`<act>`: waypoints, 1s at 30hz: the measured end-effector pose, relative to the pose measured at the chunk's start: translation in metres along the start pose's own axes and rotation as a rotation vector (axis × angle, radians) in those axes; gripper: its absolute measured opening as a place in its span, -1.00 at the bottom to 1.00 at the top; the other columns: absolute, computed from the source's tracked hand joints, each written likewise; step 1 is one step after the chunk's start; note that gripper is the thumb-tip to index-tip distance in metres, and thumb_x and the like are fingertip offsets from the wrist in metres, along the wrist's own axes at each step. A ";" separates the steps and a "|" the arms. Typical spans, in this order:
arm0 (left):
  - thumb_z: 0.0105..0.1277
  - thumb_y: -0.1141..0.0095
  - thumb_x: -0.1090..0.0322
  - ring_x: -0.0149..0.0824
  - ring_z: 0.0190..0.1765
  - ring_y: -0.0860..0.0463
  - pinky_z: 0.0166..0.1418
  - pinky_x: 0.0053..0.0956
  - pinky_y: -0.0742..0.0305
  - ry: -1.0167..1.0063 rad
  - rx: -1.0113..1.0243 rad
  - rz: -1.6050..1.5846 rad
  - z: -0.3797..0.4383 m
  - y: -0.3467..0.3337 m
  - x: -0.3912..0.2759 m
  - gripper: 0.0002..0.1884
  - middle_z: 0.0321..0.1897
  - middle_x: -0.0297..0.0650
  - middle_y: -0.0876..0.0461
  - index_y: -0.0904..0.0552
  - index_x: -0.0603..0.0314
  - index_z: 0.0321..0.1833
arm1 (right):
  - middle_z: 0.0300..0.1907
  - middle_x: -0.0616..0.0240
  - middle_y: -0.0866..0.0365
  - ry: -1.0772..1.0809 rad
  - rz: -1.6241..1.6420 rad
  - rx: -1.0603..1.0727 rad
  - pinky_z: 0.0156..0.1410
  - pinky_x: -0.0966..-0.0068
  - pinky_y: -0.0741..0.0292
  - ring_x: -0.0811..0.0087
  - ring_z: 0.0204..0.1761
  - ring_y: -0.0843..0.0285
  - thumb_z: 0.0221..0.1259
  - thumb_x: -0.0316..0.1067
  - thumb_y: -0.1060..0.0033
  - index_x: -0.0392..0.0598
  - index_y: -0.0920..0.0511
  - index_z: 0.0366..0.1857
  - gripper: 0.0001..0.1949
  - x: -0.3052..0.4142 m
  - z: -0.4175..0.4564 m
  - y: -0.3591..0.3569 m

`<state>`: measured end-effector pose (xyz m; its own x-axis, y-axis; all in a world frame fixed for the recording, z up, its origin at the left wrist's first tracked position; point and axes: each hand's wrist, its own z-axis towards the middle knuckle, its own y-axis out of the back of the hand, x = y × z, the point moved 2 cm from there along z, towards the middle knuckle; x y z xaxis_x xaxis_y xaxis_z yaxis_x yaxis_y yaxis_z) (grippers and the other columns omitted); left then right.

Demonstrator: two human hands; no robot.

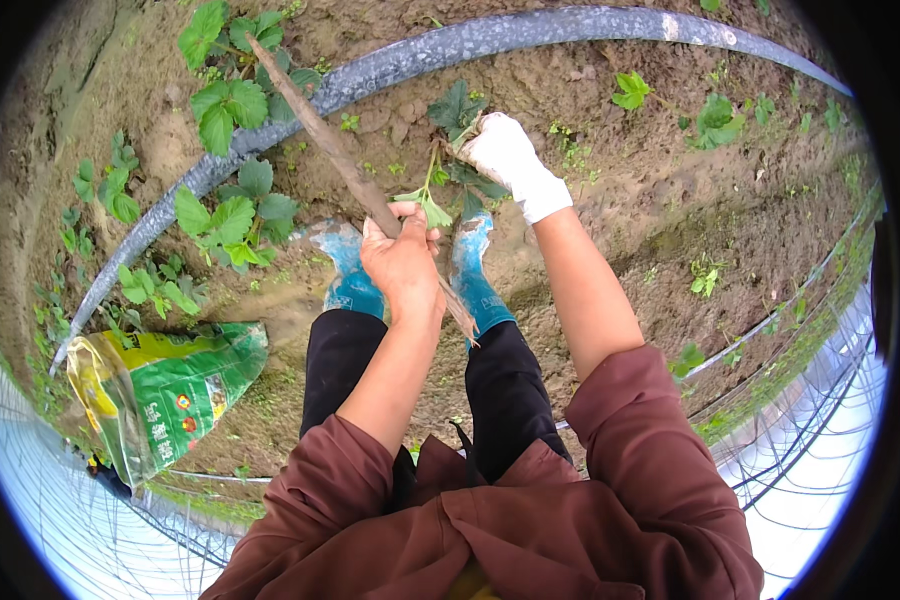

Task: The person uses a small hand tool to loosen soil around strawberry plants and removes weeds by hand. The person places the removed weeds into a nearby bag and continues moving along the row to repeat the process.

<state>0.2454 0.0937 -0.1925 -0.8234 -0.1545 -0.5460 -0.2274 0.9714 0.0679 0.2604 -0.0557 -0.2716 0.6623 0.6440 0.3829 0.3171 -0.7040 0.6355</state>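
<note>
My bare left hand (403,259) is closed around a pointed wooden stick (330,146), whose tip slants up to the upper left and whose splintered end hangs below the hand. A green leaf (429,206) touches its fingertips. To the right, my right hand (499,154), in a dirty white glove, has its fingers closed on the stems of a strawberry plant (457,112). The plant's dark leaves show above and below the glove; its base is partly hidden.
A mottled grey hose (450,45) curves over the muddy soil beyond my hands. Strawberry plants (229,217) grow at the left, more at the upper right (716,124). A green and yellow printed sack (187,390) lies lower left. My blue boots (354,274) stand below my hands.
</note>
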 end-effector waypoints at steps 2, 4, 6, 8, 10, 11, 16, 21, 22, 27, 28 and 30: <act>0.11 0.02 0.59 -0.46 -0.61 -0.43 -0.57 -0.63 -0.28 -0.003 0.003 -0.001 0.000 -0.001 -0.002 -0.91 -0.55 -0.29 -0.43 -0.42 0.21 -0.39 | -0.34 0.00 -0.52 0.008 0.030 0.058 -0.09 0.34 -0.41 0.08 -0.22 -0.47 -0.18 -0.13 -0.05 -0.20 -0.54 -0.46 -0.68 -0.004 0.006 -0.004; 0.11 0.01 0.59 -0.46 -0.62 -0.43 -0.57 -0.63 -0.28 -0.010 0.008 -0.010 0.000 -0.001 -0.003 -0.91 -0.56 -0.29 -0.43 -0.41 0.21 -0.40 | -0.34 0.01 -0.52 -0.016 0.001 0.029 -0.11 0.34 -0.42 0.09 -0.22 -0.47 -0.18 -0.21 -0.02 -0.19 -0.54 -0.47 -0.74 0.006 0.003 -0.001; 0.11 0.01 0.58 -0.46 -0.62 -0.43 -0.57 -0.63 -0.28 -0.022 0.022 -0.024 0.001 0.000 -0.002 -0.91 -0.56 -0.29 -0.43 -0.41 0.20 -0.40 | -0.39 0.04 -0.54 0.049 -0.092 -0.089 -0.18 0.34 -0.44 0.12 -0.29 -0.51 -0.18 -0.33 0.05 -0.15 -0.54 -0.51 -0.81 0.012 0.003 -0.004; 0.11 0.01 0.58 -0.46 -0.62 -0.43 -0.58 -0.63 -0.28 -0.024 0.028 -0.016 0.000 -0.003 -0.002 -0.90 -0.57 -0.30 -0.43 -0.41 0.20 -0.40 | -0.44 0.07 -0.55 0.101 -0.195 -0.138 -0.24 0.35 -0.45 0.15 -0.34 -0.52 -0.18 -0.35 0.06 -0.12 -0.54 -0.52 -0.83 0.011 0.003 -0.009; 0.11 0.01 0.58 -0.47 -0.63 -0.43 -0.58 -0.64 -0.28 -0.026 0.023 -0.009 0.001 -0.002 -0.001 -0.90 -0.57 -0.30 -0.43 -0.41 0.20 -0.40 | -0.55 0.14 -0.53 0.203 -0.304 -0.218 -0.35 0.36 -0.44 0.19 -0.46 -0.52 -0.18 -0.36 0.07 -0.09 -0.52 -0.58 -0.88 0.015 -0.003 -0.009; 0.11 0.01 0.59 -0.47 -0.63 -0.43 -0.59 -0.64 -0.28 -0.024 0.020 -0.005 0.001 -0.002 0.000 -0.90 -0.58 -0.30 -0.43 -0.41 0.20 -0.40 | -0.57 0.14 -0.52 0.245 -0.315 -0.291 -0.37 0.36 -0.43 0.19 -0.47 -0.51 -0.18 -0.37 0.08 -0.08 -0.50 -0.59 -0.89 0.014 -0.003 -0.007; 0.10 0.02 0.59 -0.47 -0.62 -0.42 -0.58 -0.64 -0.28 -0.021 0.013 -0.026 0.003 0.002 0.002 -0.90 -0.58 -0.30 -0.43 -0.42 0.19 -0.40 | -0.60 0.17 -0.49 0.274 -0.312 -0.632 -0.39 0.37 -0.41 0.18 -0.50 -0.48 -0.20 -0.39 0.07 -0.07 -0.46 -0.60 -0.92 -0.005 -0.003 0.036; 0.10 0.01 0.59 -0.53 -0.65 -0.39 -0.61 -0.70 -0.23 -0.016 -0.004 -0.057 0.005 0.002 -0.003 -0.89 -0.59 -0.33 -0.41 -0.42 0.18 -0.43 | -0.47 0.29 -0.56 -0.041 1.095 -0.271 -0.36 0.57 -0.40 0.51 -0.48 -0.46 -0.08 -0.33 -0.19 -0.19 -0.51 -0.45 -0.83 -0.054 -0.031 0.077; 0.10 0.01 0.60 -0.53 -0.65 -0.39 -0.61 -0.70 -0.23 -0.014 -0.010 -0.057 0.005 0.001 -0.005 -0.90 -0.59 -0.33 -0.41 -0.42 0.19 -0.42 | -0.52 0.37 -0.55 -0.037 1.200 -0.239 -0.39 0.59 -0.39 0.56 -0.51 -0.43 -0.04 -0.33 -0.18 -0.18 -0.51 -0.45 -0.84 -0.049 -0.039 0.078; 0.10 0.01 0.60 -0.53 -0.65 -0.39 -0.60 -0.70 -0.24 -0.032 -0.013 -0.025 0.005 0.000 -0.006 -0.90 -0.58 -0.33 -0.42 -0.42 0.20 -0.42 | -0.56 0.27 -0.55 -0.031 0.751 -0.165 -0.36 0.50 -0.42 0.44 -0.52 -0.47 -0.11 -0.29 -0.20 -0.20 -0.52 -0.53 -0.82 -0.031 -0.028 0.000; 0.10 0.01 0.60 -0.52 -0.65 -0.39 -0.60 -0.70 -0.24 -0.041 -0.011 -0.021 0.004 -0.002 -0.008 -0.90 -0.57 -0.33 -0.42 -0.42 0.20 -0.42 | -0.56 0.20 -0.55 0.030 0.367 -0.323 -0.34 0.44 -0.43 0.33 -0.49 -0.49 -0.14 -0.27 -0.16 -0.19 -0.53 -0.54 -0.81 -0.030 -0.027 -0.018; 0.10 0.01 0.60 -0.53 -0.65 -0.39 -0.60 -0.70 -0.24 -0.042 -0.006 -0.007 0.005 -0.001 -0.008 -0.90 -0.57 -0.33 -0.42 -0.42 0.20 -0.42 | -0.55 0.09 -0.53 0.020 0.002 -0.453 -0.31 0.35 -0.43 0.16 -0.44 -0.50 -0.18 -0.24 -0.09 -0.16 -0.53 -0.57 -0.81 -0.023 -0.026 -0.048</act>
<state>0.2550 0.0947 -0.1924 -0.7994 -0.1531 -0.5809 -0.2360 0.9693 0.0693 0.2122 -0.0283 -0.2931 0.6480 0.6518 0.3941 -0.0161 -0.5056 0.8626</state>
